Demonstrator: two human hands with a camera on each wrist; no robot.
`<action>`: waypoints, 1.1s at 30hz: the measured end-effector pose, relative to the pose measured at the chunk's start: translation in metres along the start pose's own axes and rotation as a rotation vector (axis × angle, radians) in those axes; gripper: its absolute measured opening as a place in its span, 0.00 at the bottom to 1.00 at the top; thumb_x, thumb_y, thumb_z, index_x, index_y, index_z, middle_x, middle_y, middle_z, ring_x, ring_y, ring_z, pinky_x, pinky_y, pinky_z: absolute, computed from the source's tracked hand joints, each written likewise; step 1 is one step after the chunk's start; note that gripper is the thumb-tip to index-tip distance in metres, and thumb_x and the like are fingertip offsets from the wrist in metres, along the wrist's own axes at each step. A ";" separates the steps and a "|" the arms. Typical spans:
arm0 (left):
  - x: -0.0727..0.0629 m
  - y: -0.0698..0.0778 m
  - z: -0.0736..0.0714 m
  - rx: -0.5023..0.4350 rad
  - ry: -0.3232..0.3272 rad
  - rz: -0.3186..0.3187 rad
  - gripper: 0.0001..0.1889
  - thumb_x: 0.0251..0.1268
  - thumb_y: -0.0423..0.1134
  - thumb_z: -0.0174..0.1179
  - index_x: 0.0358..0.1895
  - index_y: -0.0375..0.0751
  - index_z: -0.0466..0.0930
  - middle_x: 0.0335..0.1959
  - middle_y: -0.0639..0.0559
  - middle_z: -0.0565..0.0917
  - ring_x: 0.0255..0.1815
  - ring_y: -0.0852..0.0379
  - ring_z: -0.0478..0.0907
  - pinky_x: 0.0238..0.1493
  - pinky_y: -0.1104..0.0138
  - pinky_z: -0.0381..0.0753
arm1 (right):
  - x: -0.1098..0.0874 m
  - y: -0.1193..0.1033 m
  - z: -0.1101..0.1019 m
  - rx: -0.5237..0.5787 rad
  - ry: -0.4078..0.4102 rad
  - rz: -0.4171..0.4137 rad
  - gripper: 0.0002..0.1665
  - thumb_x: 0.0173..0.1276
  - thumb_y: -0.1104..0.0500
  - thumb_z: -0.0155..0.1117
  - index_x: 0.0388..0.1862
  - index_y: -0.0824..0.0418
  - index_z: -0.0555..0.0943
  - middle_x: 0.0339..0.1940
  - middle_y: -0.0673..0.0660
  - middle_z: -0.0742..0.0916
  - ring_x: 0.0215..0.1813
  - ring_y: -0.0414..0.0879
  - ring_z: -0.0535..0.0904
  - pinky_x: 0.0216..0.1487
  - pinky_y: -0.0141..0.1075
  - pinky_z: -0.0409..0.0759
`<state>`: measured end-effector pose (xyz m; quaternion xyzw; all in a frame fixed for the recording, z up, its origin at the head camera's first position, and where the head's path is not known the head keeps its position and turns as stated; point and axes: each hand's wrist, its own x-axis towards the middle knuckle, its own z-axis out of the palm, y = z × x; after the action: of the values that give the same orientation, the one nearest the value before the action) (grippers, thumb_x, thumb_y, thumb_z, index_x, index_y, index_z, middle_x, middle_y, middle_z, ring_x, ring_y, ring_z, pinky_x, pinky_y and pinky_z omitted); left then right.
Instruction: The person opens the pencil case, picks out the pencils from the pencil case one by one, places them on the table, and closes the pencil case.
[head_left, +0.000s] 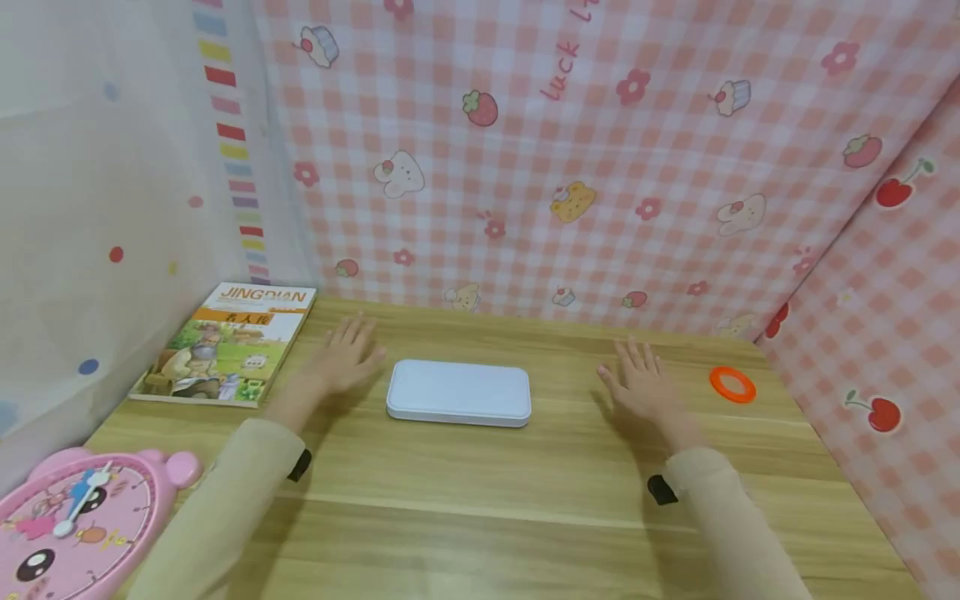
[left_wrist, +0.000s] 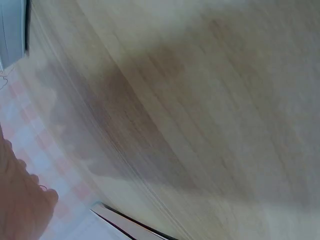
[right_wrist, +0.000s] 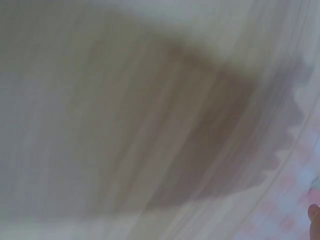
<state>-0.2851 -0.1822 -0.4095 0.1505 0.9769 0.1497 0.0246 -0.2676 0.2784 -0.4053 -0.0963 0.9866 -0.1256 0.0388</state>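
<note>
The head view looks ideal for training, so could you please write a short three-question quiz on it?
1. True or false: the white, rounded rectangular box lies between the left hand and the right hand.
2. Which thing lies to the right of the right hand? A) pink plastic clock; B) flat, round orange ring; C) rectangular paper book.
3. How many hands hold something?
Key: 1 true; 2 B; 3 zero.

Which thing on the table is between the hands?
The white rectangular object, between the left hand and the right hand. The book and pink clock lie left of both hands; the orange ring lies right of them.
</note>
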 end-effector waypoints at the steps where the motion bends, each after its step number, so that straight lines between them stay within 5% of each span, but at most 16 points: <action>1: 0.000 0.001 0.000 -0.010 -0.008 0.019 0.35 0.72 0.54 0.32 0.72 0.35 0.38 0.73 0.34 0.36 0.72 0.32 0.34 0.70 0.41 0.39 | 0.003 -0.006 0.002 -0.001 -0.003 -0.010 0.43 0.72 0.37 0.30 0.73 0.63 0.39 0.74 0.67 0.41 0.73 0.66 0.31 0.71 0.58 0.32; 12: -0.001 0.013 0.005 -0.034 -0.100 0.151 0.41 0.66 0.64 0.35 0.73 0.40 0.39 0.74 0.39 0.37 0.74 0.38 0.36 0.70 0.42 0.40 | 0.031 -0.091 0.029 -0.041 -0.050 -0.236 0.40 0.71 0.37 0.32 0.73 0.59 0.47 0.75 0.63 0.49 0.74 0.62 0.43 0.72 0.56 0.44; 21: -0.001 0.031 0.016 -0.140 -0.191 0.267 0.54 0.49 0.66 0.58 0.71 0.33 0.44 0.71 0.33 0.50 0.71 0.37 0.51 0.70 0.49 0.53 | 0.028 -0.147 0.042 -0.203 -0.163 -0.385 0.46 0.67 0.29 0.32 0.73 0.57 0.50 0.74 0.59 0.58 0.74 0.54 0.51 0.73 0.51 0.51; 28: -0.004 0.036 0.019 -0.262 -0.200 0.227 0.54 0.40 0.51 0.70 0.66 0.26 0.48 0.63 0.31 0.60 0.64 0.39 0.61 0.67 0.50 0.60 | 0.028 -0.166 0.041 -0.274 -0.186 -0.380 0.60 0.55 0.23 0.46 0.72 0.64 0.52 0.72 0.64 0.61 0.72 0.58 0.55 0.71 0.51 0.56; 33: -0.003 0.036 0.023 -0.304 -0.190 0.203 0.54 0.37 0.49 0.71 0.66 0.26 0.49 0.60 0.32 0.62 0.60 0.40 0.64 0.65 0.49 0.64 | 0.031 -0.173 0.038 -0.317 -0.179 -0.419 0.58 0.54 0.27 0.53 0.68 0.69 0.59 0.66 0.68 0.68 0.66 0.58 0.67 0.66 0.47 0.66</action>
<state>-0.2694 -0.1440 -0.4202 0.2560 0.9162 0.2822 0.1240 -0.2627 0.0983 -0.3997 -0.3140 0.9451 0.0343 0.0832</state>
